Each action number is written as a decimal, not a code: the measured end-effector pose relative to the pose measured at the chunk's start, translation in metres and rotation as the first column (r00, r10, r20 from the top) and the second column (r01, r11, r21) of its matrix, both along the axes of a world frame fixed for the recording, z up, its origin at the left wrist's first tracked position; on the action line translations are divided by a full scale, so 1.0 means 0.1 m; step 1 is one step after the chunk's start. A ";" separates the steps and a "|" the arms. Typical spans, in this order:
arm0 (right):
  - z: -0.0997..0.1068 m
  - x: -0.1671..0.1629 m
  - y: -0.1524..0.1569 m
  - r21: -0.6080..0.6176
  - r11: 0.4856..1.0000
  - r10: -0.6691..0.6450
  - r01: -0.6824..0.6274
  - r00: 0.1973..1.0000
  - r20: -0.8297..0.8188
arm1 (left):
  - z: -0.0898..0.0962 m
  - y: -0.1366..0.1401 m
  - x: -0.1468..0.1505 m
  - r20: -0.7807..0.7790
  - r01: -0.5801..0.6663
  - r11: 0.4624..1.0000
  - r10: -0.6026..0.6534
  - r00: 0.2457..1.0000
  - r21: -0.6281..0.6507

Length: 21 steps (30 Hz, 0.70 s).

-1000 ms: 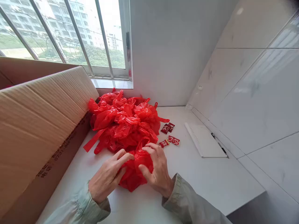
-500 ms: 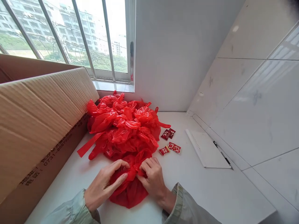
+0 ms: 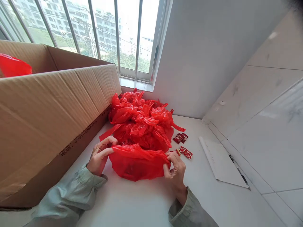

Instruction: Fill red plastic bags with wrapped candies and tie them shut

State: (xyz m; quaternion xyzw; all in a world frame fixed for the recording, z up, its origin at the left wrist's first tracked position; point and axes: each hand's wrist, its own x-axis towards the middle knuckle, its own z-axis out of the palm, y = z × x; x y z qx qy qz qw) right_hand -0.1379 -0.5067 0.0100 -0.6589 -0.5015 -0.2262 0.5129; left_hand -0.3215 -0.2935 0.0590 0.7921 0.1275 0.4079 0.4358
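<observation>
Where hands (image 3: 98,157) (image 3: 176,170) pinch, red plastic bag (image 3: 139,164) spans wide, crinkled.

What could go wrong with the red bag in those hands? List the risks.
The thin bag, held at both sides by the left hand and right hand, might tear if pulled harder. The right hand is close to the small packets and could knock them. The heap of red bags just beyond might catch on it.

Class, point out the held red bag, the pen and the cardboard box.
Red bag (image 3: 139,164): head view, middle of its front.
Pen (image 3: 240,173): head view, middle of its barrel.
Cardboard box (image 3: 55,116): head view, its near side.
</observation>
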 end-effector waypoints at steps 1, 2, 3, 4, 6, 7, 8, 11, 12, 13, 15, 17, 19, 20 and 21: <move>0.01 -0.03 0.00 -0.001 1.000 0.011 -0.011 1.000 -0.006 | 0.03 -0.04 -0.02 0.036 -0.015 0.999 0.014 0.999 0.051; 0.03 -0.05 0.01 -0.016 1.000 0.024 -0.024 1.000 -0.004 | 0.06 -0.10 -0.03 0.064 -0.024 0.995 0.017 0.998 0.101; 0.06 -0.08 0.01 -0.044 0.998 0.034 -0.034 0.999 0.005 | 0.09 -0.18 -0.04 0.080 -0.022 0.985 0.008 0.997 0.173; 0.09 -0.10 0.01 -0.082 0.996 0.048 -0.046 0.998 0.029 | 0.10 -0.28 -0.04 0.081 -0.011 0.964 -0.011 0.997 0.266; 0.14 -0.13 0.01 -0.170 0.983 0.091 -0.072 0.990 0.109 | 0.09 -0.48 -0.01 0.048 0.018 0.853 -0.050 0.998 0.522; 0.16 -0.14 0.01 -0.206 0.975 0.114 -0.082 0.982 0.151 | 0.05 -0.56 0.01 0.026 0.025 0.776 -0.053 0.998 0.631; 0.17 -0.15 0.00 -0.225 0.970 0.134 -0.092 0.975 0.180 | 0.02 -0.62 0.04 0.006 0.032 0.708 -0.051 0.999 0.706; 0.16 -0.16 -0.02 -0.169 0.973 0.167 -0.159 0.986 0.031 | -0.07 -0.63 0.08 -0.033 0.056 0.688 -0.046 0.998 0.723; 0.15 -0.17 -0.03 -0.119 0.976 0.170 -0.180 0.981 -0.095 | -0.06 -0.59 0.07 -0.043 0.069 0.723 -0.054 0.998 0.687; 0.14 -0.17 -0.03 -0.063 0.979 0.176 -0.195 0.957 -0.232 | -0.04 -0.56 0.06 -0.051 0.081 0.764 -0.063 0.997 0.640; 0.13 -0.16 -0.03 0.029 0.978 0.196 -0.205 0.871 -0.450 | 0.05 -0.49 0.01 -0.067 0.112 0.852 -0.090 0.994 0.512; 0.12 -0.13 -0.02 0.086 0.974 0.224 -0.211 0.812 -0.540 | 0.15 -0.44 -0.04 -0.075 0.159 0.928 -0.142 0.987 0.337; 0.12 -0.07 -0.01 0.135 0.963 0.268 -0.233 0.781 -0.564 | 0.22 -0.41 -0.07 -0.068 0.212 0.967 -0.204 0.977 0.142; 0.12 -0.03 0.00 0.153 0.958 0.288 -0.244 0.778 -0.558 | 0.24 -0.39 -0.08 -0.054 0.233 0.971 -0.230 0.972 0.051; 0.13 0.02 0.00 0.164 0.953 0.301 -0.253 0.786 -0.541 | 0.25 -0.37 -0.09 -0.035 0.250 0.968 -0.251 0.967 -0.031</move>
